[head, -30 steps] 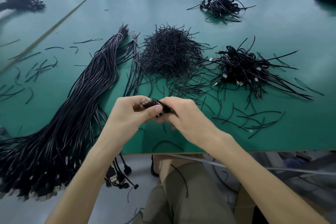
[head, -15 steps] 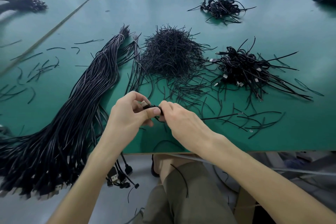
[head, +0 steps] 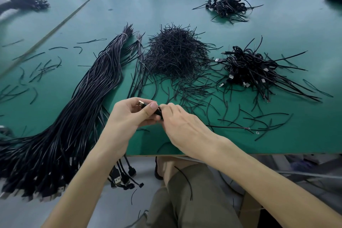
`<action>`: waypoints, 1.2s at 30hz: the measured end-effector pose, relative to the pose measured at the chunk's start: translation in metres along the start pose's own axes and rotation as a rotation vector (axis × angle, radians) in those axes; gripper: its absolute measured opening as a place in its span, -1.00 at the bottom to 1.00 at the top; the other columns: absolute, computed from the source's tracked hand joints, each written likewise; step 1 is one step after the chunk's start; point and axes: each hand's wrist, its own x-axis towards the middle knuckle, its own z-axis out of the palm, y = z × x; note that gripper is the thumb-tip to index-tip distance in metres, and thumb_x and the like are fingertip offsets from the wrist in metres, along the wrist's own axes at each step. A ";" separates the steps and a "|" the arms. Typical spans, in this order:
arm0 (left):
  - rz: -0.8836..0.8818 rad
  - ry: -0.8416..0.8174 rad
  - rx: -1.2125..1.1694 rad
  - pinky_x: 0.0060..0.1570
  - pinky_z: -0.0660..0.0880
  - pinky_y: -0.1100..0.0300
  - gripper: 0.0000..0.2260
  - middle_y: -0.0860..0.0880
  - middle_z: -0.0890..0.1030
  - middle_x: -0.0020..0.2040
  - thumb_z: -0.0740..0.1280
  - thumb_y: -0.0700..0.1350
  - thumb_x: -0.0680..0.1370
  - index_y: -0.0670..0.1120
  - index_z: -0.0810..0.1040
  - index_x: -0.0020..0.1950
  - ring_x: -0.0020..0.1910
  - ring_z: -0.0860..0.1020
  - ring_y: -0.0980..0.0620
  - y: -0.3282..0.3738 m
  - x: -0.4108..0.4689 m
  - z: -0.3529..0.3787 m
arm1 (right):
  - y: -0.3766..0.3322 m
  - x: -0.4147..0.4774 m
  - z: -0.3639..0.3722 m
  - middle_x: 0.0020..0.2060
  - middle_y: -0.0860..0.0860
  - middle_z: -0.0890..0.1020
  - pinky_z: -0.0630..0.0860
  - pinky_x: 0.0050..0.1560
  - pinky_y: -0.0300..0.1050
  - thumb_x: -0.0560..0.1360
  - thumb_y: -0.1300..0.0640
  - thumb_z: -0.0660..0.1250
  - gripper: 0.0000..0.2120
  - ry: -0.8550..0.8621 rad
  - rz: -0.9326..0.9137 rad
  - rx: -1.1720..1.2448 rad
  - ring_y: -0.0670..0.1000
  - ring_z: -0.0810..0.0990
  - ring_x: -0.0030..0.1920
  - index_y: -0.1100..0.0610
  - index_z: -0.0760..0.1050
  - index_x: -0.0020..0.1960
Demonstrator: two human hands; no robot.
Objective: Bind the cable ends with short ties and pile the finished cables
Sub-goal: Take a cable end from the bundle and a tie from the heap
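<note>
A thick bundle of loose cables lies along the left of the green surface, its plugs hanging over the near edge. Above the near edge, the left grip pinches a folded black cable between thumb and fingers, its metal plug showing above the thumb. The right grip pinches the same cable from the other side, fingers curled. Beyond the hands sits a heap of short ties; to its right lies the pile of bound cables.

Held cable: hovered over bench's near edge.
Loose cables: sheaf overhung near-left edge.
Ties: heaped mid-bench.
Finished cables: piled right.
</note>
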 end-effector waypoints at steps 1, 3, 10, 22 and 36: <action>-0.004 -0.014 0.033 -0.12 0.66 0.18 -0.72 -0.17 0.73 -0.14 0.46 -0.08 0.48 -0.26 0.66 0.06 -0.20 0.72 -0.03 0.000 0.000 -0.002 | 0.000 -0.001 -0.001 0.06 0.06 0.40 0.32 -0.22 -0.04 0.67 0.26 0.07 -0.79 -0.009 -0.006 -0.017 0.09 0.42 0.00 0.17 0.31 0.29; 0.006 -0.051 0.179 -0.12 0.68 0.13 -0.76 -0.12 0.73 -0.19 0.47 -0.05 0.48 -0.20 0.68 0.03 -0.23 0.71 -0.04 0.002 0.000 -0.005 | 0.002 -0.002 -0.003 0.02 0.04 0.40 0.27 -0.25 -0.05 0.66 0.28 0.06 -0.84 -0.028 -0.010 -0.050 0.09 0.42 -0.05 0.15 0.32 0.21; 0.091 -0.272 0.944 -0.20 0.54 0.24 -0.83 0.03 0.65 -0.27 0.32 0.15 0.60 0.08 0.57 -0.03 -0.36 0.61 0.16 0.025 0.007 -0.009 | 0.002 -0.004 -0.003 0.05 0.06 0.42 0.31 -0.26 -0.08 0.60 0.36 0.06 -0.74 -0.045 -0.046 -0.132 0.07 0.41 -0.03 0.17 0.33 0.24; 0.250 -0.274 0.996 -0.20 0.44 0.11 -0.60 0.06 0.56 -0.19 0.00 0.23 0.66 -0.02 0.44 -0.08 -0.23 0.51 0.08 0.013 0.011 -0.008 | -0.004 0.005 -0.005 0.11 0.07 0.42 0.40 -0.26 -0.14 0.62 0.30 0.19 -0.72 0.100 0.096 -0.078 0.07 0.47 0.08 0.20 0.35 0.33; -0.058 -0.508 0.546 -0.44 0.22 0.18 -0.57 0.08 0.29 -0.40 0.07 0.08 0.75 -0.04 0.56 -0.19 -0.45 0.21 0.07 0.009 0.037 -0.007 | 0.017 0.011 -0.004 0.01 0.05 0.50 0.52 0.02 -0.08 0.32 0.45 0.41 -0.48 0.123 0.013 -0.310 0.07 0.53 0.01 0.18 0.45 0.24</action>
